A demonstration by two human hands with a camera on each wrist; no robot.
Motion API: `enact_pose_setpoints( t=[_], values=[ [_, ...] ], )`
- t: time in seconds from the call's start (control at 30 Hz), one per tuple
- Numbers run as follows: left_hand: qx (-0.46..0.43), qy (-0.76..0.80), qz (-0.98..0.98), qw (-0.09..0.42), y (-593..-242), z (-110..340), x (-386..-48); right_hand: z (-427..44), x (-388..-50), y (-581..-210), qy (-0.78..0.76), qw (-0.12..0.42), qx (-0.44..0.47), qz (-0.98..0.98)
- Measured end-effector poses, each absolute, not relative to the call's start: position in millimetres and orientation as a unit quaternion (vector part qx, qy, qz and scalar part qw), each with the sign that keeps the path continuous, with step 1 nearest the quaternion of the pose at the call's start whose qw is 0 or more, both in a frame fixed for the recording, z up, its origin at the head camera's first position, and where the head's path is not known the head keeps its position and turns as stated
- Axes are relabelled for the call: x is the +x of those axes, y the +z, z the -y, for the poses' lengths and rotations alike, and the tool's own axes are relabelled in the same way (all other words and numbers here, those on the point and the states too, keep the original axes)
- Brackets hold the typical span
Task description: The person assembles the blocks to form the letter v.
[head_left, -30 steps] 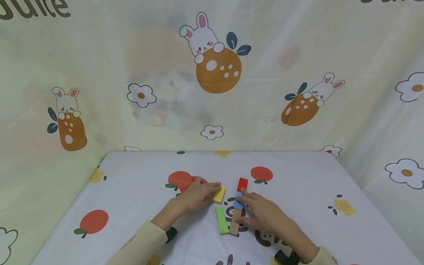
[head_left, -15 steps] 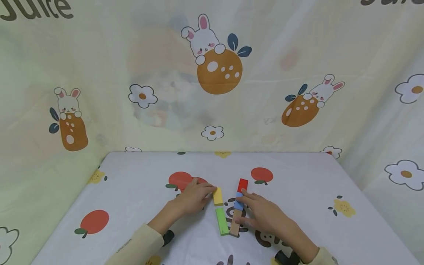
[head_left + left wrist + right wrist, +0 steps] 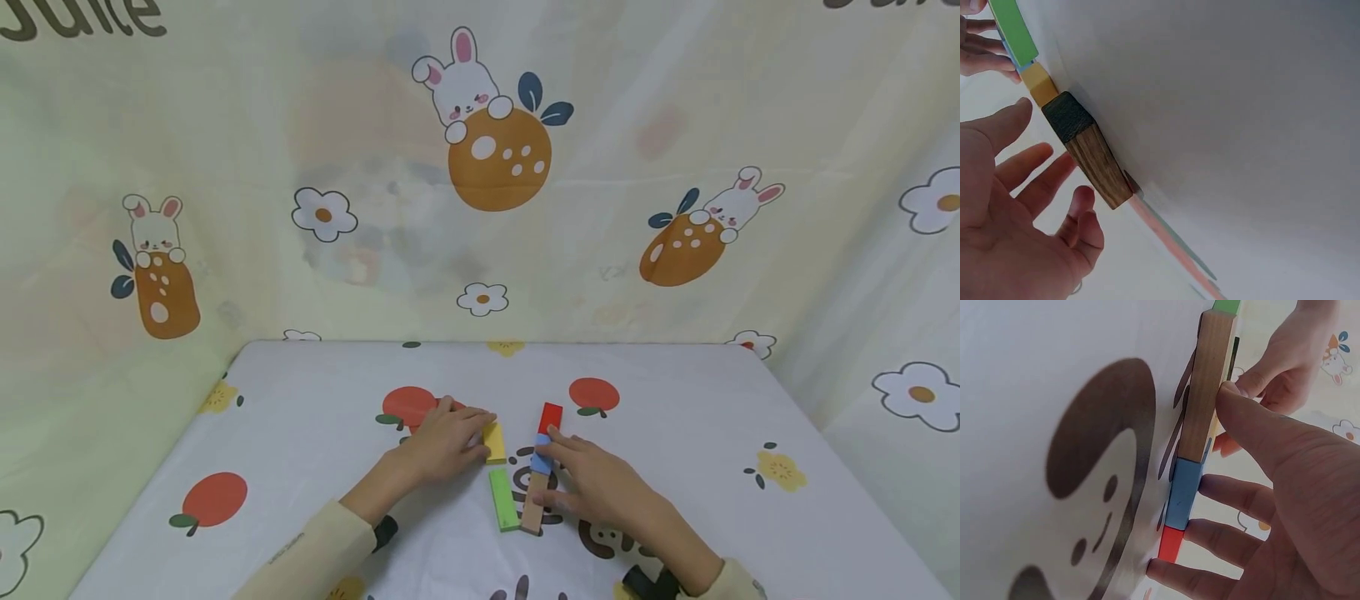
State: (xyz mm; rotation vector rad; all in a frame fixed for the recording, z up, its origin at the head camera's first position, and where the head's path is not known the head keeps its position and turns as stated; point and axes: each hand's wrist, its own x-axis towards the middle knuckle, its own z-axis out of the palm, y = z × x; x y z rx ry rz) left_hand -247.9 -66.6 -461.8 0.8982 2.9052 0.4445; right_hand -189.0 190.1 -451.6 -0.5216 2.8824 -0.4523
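Observation:
My left hand (image 3: 442, 446) lies at the left side of a yellow block (image 3: 496, 443), thumb and fingertips beside it. In the left wrist view its fingers are loosely bent around no block, near a dark green block (image 3: 1067, 117) and a brown wood-grain block (image 3: 1099, 165), which the hand hides from the head view. A green block (image 3: 503, 500) lies below the yellow one. My right hand (image 3: 603, 483) touches a straight row from its right: the thumb meets a tan block (image 3: 1209, 387), while outstretched fingers rest along a blue block (image 3: 1184, 494) and a red block (image 3: 1171, 544).
The blocks lie on a white tablecloth (image 3: 300, 425) printed with fruit and animal pictures. Behind the table hangs a pale curtain (image 3: 375, 275) with rabbit and flower prints.
The yellow block has straightened from a slant and stands nearly in line with the green one. My left hand shifted slightly around it; the right hand has stayed in place.

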Motion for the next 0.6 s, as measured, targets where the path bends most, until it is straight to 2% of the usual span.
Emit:
enact_pose_setpoints(
  t=[0.6],
  values=[
    [0.298,0.147,-0.942,0.042,-460.1,64.3,-246.7,-191.7,-187.3,-453.6,-0.152,0.078,-0.182,-0.968]
  ],
)
